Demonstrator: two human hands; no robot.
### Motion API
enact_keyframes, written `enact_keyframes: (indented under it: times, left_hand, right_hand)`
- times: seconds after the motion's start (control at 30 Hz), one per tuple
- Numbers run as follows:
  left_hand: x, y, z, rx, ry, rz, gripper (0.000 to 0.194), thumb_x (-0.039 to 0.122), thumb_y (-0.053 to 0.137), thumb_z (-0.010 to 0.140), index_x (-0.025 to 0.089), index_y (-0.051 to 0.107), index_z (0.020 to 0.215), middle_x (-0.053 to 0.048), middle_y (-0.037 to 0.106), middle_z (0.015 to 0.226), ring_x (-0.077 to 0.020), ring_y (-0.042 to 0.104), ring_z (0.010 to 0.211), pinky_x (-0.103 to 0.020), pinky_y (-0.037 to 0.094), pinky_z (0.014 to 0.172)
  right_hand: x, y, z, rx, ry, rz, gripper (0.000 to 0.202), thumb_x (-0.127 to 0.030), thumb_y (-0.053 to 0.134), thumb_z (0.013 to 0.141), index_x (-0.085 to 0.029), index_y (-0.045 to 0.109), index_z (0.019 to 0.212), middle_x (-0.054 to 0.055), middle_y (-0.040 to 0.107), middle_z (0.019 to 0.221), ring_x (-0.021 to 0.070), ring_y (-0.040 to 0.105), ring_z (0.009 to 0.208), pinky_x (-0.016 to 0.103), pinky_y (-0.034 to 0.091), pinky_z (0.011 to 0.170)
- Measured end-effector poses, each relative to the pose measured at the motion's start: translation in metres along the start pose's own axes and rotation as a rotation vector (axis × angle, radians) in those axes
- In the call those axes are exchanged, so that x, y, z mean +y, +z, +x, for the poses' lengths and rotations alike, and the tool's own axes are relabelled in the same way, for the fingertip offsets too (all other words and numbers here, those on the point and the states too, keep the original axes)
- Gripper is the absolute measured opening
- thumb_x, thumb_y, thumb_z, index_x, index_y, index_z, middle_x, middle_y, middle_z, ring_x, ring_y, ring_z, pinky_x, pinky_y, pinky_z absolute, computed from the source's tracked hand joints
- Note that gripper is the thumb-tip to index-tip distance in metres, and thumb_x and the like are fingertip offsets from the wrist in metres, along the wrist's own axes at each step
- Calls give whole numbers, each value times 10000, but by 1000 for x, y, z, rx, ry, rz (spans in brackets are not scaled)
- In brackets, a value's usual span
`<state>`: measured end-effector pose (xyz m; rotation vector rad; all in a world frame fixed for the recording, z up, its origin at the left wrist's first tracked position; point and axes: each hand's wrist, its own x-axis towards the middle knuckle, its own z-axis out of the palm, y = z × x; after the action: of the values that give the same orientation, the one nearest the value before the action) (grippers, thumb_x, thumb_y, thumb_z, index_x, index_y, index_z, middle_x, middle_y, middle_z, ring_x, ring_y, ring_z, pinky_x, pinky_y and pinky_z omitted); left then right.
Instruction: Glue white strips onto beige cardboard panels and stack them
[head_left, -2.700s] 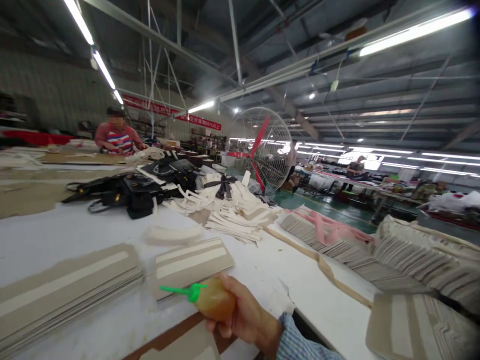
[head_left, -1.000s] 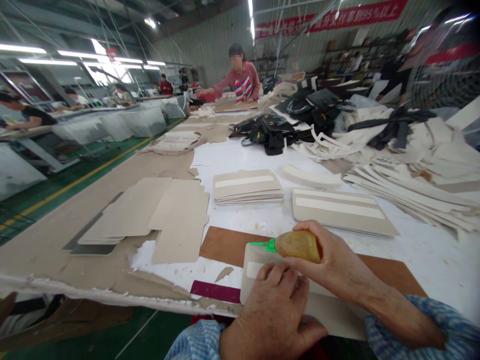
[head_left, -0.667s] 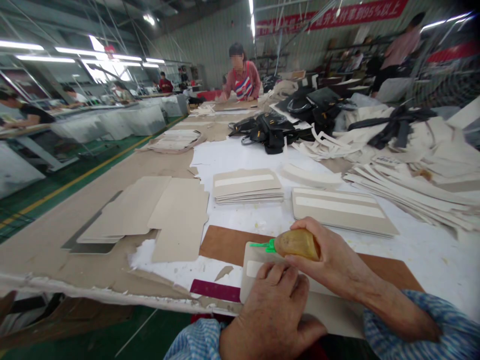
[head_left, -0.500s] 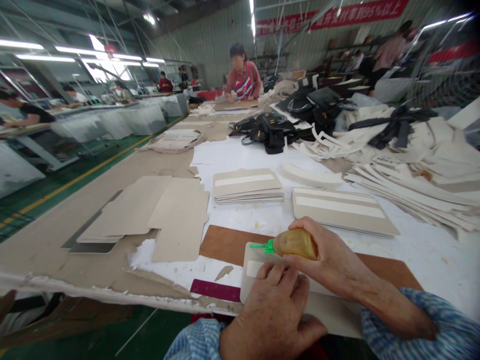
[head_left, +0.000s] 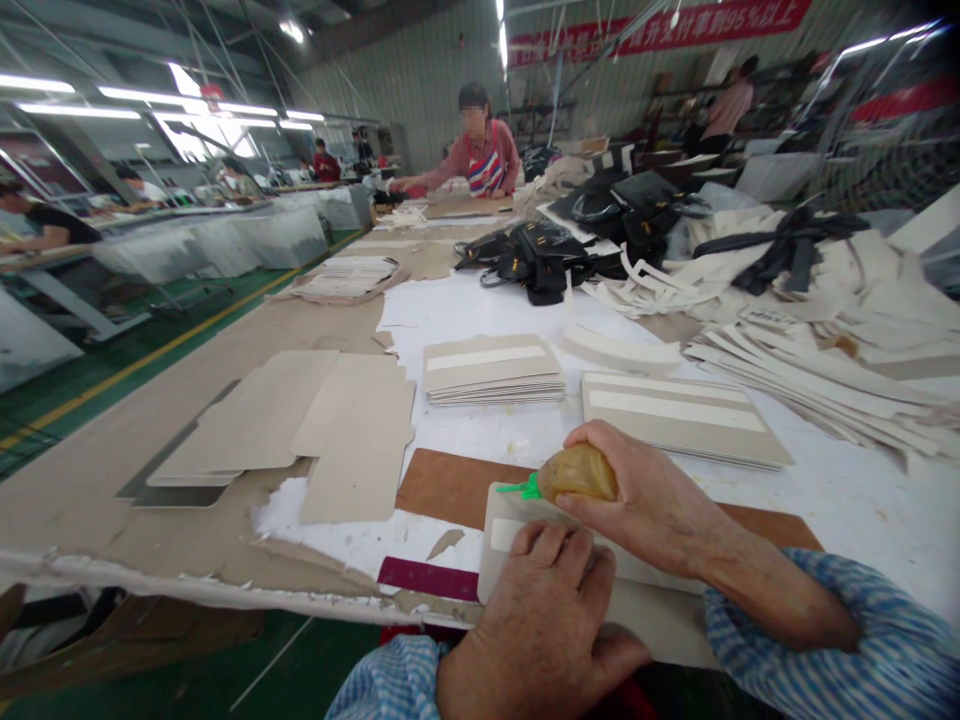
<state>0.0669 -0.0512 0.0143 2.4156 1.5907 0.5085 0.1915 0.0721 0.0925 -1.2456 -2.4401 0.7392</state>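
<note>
My right hand (head_left: 637, 490) is wrapped round a yellowish glue bottle (head_left: 576, 473) with a green nozzle. The bottle lies nearly level, its tip pointing left over the far left corner of a beige panel (head_left: 495, 575). Whether the tip touches the panel I cannot tell. Pressed on that panel is my left hand (head_left: 544, 620), fingers laid forward and thumb out to the right. A pale strip runs along the panel and passes under my fingers. Beneath its far edge lies a brown leather-like piece (head_left: 442, 488).
Stacks of beige panels (head_left: 491, 370) and striped panels (head_left: 679, 420) stand beyond my hands. Loose flat pieces (head_left: 356, 430) lie left, near a maroon strip (head_left: 427, 577). Black bags (head_left: 536, 255) and cut strips (head_left: 817, 375) are heaped right. A co-worker (head_left: 487, 155) stands at the far end.
My right hand and the bottle have shifted slightly left along the panel's far edge. My left hand keeps its place. The co-worker has stretched an arm out to the left.
</note>
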Motion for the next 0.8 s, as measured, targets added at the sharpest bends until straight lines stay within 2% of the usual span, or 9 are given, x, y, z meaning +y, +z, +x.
enact_keyframes:
  times: [0.47, 0.8]
  left_hand:
    - [0, 3, 0, 4, -11, 23, 569, 650, 540, 1012, 174, 601, 1320, -88, 633, 1350, -290, 530, 1276, -462, 366, 1196]
    - [-1, 5, 0, -8, -28, 2, 565, 655, 500, 1027, 187, 581, 1333, -78, 622, 1370, -297, 521, 1284, -480, 364, 1199]
  right_hand:
    - [-1, -11, 3, -41, 45, -45, 220, -348, 678, 798, -240, 578, 960, 19, 699, 825, 213, 618, 722, 322, 400, 646]
    - [3, -20, -2, -53, 96, -53, 184, -350, 681, 803, -248, 569, 907, 19, 699, 808, 215, 609, 724, 326, 393, 639]
